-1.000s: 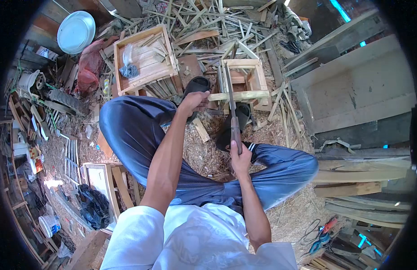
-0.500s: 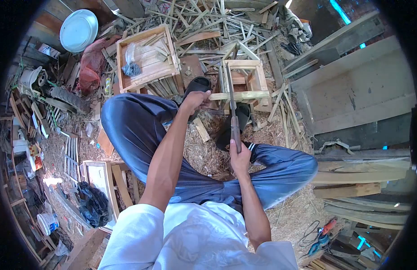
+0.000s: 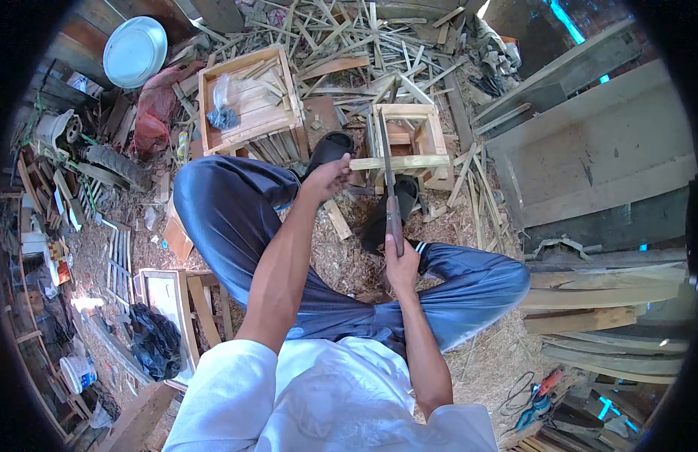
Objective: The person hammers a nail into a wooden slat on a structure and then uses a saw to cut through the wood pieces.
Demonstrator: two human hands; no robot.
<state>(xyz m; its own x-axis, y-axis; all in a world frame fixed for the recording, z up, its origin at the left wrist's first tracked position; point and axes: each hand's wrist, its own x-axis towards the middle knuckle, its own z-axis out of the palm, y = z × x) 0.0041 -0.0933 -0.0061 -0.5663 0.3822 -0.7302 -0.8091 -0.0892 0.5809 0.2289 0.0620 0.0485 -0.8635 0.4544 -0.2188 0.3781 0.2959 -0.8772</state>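
My left hand (image 3: 332,179) is closed at the left end of a pale wooden strip (image 3: 424,162). That strip lies crosswise over the near edge of a small open wooden frame (image 3: 441,135). With my right hand (image 3: 402,265) I grip the handle end of a handsaw (image 3: 390,173), seen almost edge-on. Its long narrow blade points away from me and crosses the strip near its middle. I cannot make out how deep the blade sits in the wood. Black slippers (image 3: 332,147) are on my feet, close to the frame.
A wooden drawer-like box (image 3: 289,90) with a plastic bag stands left of the frame. Loose wood strips (image 3: 341,38) pile up behind. Boards (image 3: 605,147) lean at the right, and a corded tool (image 3: 536,407) lies lower right. Shavings cover the floor (image 3: 341,264).
The view has shifted very slightly. My left hand's fingers have shifted a little at the strip's end; the saw and my right hand look almost unmoved.
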